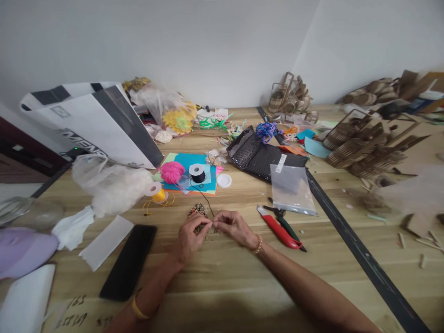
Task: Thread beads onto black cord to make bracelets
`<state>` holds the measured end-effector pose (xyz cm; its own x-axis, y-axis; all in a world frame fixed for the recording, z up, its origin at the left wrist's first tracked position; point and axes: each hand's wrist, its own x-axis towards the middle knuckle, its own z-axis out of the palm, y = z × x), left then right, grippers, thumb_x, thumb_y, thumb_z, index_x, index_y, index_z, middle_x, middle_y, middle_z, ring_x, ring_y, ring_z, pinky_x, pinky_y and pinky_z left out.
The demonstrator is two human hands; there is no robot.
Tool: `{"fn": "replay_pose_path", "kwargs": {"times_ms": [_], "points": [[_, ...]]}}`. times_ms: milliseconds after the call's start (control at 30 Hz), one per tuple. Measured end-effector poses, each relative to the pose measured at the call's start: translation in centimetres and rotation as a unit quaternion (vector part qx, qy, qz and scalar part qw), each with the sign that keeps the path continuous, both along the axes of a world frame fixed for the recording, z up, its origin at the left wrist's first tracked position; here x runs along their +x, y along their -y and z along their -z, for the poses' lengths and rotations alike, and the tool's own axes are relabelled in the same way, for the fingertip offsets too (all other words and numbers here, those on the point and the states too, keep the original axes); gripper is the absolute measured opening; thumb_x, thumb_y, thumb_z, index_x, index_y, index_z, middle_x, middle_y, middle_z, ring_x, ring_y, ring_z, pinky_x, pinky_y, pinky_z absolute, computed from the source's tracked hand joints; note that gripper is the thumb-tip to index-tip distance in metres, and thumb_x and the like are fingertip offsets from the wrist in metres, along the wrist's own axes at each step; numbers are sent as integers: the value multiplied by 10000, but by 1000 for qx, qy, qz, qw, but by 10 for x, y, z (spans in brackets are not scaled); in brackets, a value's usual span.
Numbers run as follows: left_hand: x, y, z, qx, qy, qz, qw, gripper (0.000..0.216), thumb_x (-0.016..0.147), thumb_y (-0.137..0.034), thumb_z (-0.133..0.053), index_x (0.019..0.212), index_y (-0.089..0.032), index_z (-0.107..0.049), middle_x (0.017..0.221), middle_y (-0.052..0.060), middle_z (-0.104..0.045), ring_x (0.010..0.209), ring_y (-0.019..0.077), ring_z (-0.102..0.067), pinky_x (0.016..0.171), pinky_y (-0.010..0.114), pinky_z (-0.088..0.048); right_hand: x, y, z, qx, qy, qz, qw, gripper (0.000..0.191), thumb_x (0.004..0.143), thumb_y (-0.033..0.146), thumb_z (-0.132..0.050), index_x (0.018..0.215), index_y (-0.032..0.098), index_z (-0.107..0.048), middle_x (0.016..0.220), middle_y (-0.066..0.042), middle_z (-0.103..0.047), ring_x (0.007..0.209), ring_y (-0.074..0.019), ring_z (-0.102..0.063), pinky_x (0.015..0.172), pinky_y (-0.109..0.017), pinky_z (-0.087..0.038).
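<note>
My left hand (194,233) is closed in a pinch, its fingertips meeting those of my right hand; what it holds is too small to make out. With thumb and finger pressed together, my right hand (237,227) grips a thin black cord (207,200). That cord runs back to a white spool of black cord (197,174) standing on blue paper sheets (180,159). Just behind and partly under my left hand lies a heap of small multicoloured beads (198,209). Red-handled pliers or cutters (280,229) rest to the right of my right hand.
Pink yarn (172,172) and a yellow thread spool (157,192) lie left of the black spool. A black phone (129,261) is at front left. A clear plastic bag (293,189) and black bubble mailer (253,155) lie right. Small woven baskets (360,143) stand far right.
</note>
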<state>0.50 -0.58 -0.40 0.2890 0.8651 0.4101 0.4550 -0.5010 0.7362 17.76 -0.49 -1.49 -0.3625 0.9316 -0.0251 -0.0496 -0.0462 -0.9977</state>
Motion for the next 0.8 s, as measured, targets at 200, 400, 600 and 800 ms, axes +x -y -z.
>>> {"fn": "replay_pose_path", "kwargs": {"times_ms": [200,400,600,800], "points": [[-14,-11,1,-17,-30,-67,997,117,832,-215,-572,779,-184,-672,811,54,-709,805,190,-649,775,306,-497,-3,4,6,-14,5,52,999,357,777,502,-639,753,155,-558,575,38,-501,502,-76,-431,491,-206,-352],[-28,-25,4,-28,-101,-68,992,138,815,-147,-575,836,-190,-705,858,62,-703,848,204,-631,798,338,-491,-3,5,8,-25,-3,79,997,372,773,526,-638,757,168,-539,582,36,-501,489,-78,-424,466,-205,-351],[-27,-28,6,-32,-156,-36,987,155,794,-110,-602,836,-192,-726,851,63,-675,856,214,-589,807,366,-464,-3,4,8,-18,-20,105,994,371,772,529,-636,756,172,-537,572,36,-478,496,-86,-418,471,-214,-354],[-20,-28,12,-2,-175,-19,984,153,796,-121,-610,838,-203,-732,826,51,-644,842,201,-546,802,359,-442,-1,4,9,1,-24,140,990,359,772,530,-632,754,184,-538,561,40,-448,489,-92,-393,446,-216,-329]]}}
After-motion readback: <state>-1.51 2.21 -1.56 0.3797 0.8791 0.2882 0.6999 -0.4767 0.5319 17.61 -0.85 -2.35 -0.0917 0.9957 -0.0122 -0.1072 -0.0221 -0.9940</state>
